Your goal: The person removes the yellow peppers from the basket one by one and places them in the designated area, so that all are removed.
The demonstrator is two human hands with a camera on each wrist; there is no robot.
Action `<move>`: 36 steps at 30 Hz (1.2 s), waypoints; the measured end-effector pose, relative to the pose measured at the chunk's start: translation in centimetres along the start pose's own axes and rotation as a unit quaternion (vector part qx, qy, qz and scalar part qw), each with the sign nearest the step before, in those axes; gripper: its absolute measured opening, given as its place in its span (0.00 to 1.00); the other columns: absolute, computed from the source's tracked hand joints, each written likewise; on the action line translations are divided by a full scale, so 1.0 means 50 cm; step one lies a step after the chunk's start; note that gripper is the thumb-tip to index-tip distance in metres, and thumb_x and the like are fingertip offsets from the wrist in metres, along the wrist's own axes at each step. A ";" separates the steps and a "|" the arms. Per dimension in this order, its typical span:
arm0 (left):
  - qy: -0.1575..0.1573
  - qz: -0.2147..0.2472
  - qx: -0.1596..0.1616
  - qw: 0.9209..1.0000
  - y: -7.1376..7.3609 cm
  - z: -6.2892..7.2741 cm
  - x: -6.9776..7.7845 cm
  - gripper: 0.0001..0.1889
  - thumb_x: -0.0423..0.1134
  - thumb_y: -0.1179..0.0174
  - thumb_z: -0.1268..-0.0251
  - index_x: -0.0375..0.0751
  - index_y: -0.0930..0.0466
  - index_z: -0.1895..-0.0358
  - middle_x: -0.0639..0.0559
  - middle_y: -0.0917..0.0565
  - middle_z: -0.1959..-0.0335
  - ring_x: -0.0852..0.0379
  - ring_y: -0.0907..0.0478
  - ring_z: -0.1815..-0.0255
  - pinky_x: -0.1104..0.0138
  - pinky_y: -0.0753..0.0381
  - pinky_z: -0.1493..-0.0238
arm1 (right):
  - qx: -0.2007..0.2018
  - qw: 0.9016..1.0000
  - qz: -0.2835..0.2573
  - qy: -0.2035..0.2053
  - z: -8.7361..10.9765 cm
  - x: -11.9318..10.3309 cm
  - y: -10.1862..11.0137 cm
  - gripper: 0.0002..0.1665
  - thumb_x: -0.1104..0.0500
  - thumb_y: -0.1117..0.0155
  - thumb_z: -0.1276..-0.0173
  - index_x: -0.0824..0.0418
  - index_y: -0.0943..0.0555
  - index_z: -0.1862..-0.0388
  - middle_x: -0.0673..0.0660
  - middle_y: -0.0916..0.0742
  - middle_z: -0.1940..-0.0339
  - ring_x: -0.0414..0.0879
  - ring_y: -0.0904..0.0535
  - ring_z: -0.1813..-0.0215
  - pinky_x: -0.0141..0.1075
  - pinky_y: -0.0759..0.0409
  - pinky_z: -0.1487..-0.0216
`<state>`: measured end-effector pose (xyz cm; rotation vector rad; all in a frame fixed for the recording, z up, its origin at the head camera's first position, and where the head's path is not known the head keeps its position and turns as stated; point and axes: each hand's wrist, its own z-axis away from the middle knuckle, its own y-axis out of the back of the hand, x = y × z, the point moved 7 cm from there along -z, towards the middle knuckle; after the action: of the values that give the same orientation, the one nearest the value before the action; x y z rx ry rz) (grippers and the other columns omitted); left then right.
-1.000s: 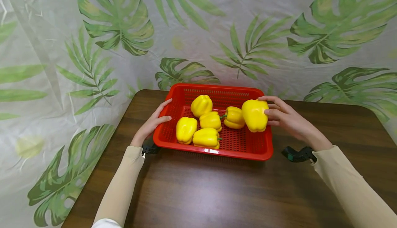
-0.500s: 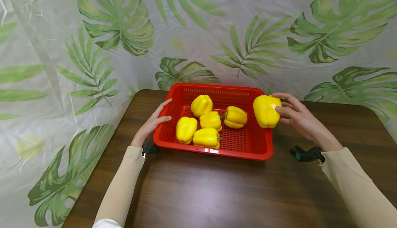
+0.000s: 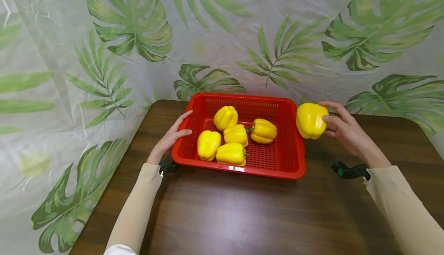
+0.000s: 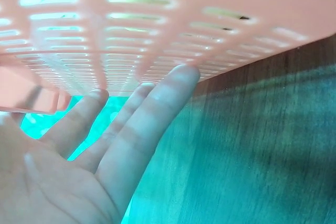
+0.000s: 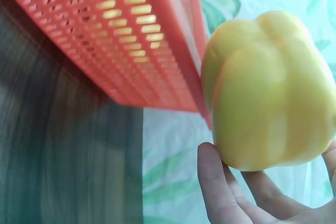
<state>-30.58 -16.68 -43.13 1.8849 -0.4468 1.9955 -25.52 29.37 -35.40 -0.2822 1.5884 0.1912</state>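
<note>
Now, in the head view, the right hand (image 3: 350, 133) holds a glossy, blocky yellow bell pepper (image 3: 311, 120) pinched between thumb and fingers, up at the right rim of a red, slotted plastic basket (image 3: 267, 173). A slip looks the likeliest trouble: the skin is smooth and the grip sits on 1 side, so a loose pinch could drop it onto the dark brown wood-grain table (image 3: 222, 212). Catching the rim is another risk, since pepper and rim are so close. Its squat body is barely longer than wide; the long axis seems to run nearly up and down the view, narrower lobed end towards the person. Inside the basket lie 5 more yellow peppers (image 3: 236, 135), and the left hand (image 3: 168, 141) rests at the left end.

Over to the left wrist view: the fingers (image 4: 152, 124) are straight and spread beside the slotted wall; whether every tip touches, I cannot tell. If that hand gives no support, a bump could shift the basket.

And the right wrist view: lobes and creases show at the top of the pepper, fingertips at its lower side. No stem shows clearly, so its direction stays uncertain; contact with the rim, likewise.
</note>
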 end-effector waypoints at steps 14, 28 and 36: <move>0.005 0.005 0.006 1.000 0.000 0.002 0.001 0.35 0.31 0.51 0.31 0.54 0.53 0.24 0.40 0.44 0.30 0.36 0.34 0.39 0.50 0.23 0.48 | 0.027 1.000 -0.012 0.004 0.000 0.043 0.062 0.21 0.64 0.57 0.23 0.51 0.38 0.35 0.52 0.33 0.42 0.40 0.19 0.55 0.32 0.19 0.59; 0.005 0.004 0.007 1.000 -0.001 0.004 0.001 0.35 0.32 0.51 0.31 0.54 0.52 0.24 0.41 0.44 0.30 0.35 0.35 0.39 0.49 0.24 0.48 | 0.025 0.999 -0.043 -0.004 -0.007 0.118 0.103 0.20 0.65 0.57 0.23 0.51 0.36 0.36 0.52 0.30 0.46 0.40 0.19 0.57 0.31 0.20 0.59; 0.009 0.007 0.008 1.000 0.000 0.004 0.001 0.35 0.32 0.51 0.30 0.55 0.52 0.24 0.41 0.44 0.30 0.34 0.36 0.38 0.47 0.26 0.46 | 0.039 0.999 -0.029 -0.007 -0.009 0.148 0.113 0.20 0.64 0.55 0.24 0.51 0.36 0.36 0.50 0.32 0.45 0.38 0.19 0.57 0.30 0.21 0.59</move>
<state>-30.41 -16.75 -43.07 1.8770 -0.4423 2.0281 -27.77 34.18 -43.08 -0.2641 1.5680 0.0857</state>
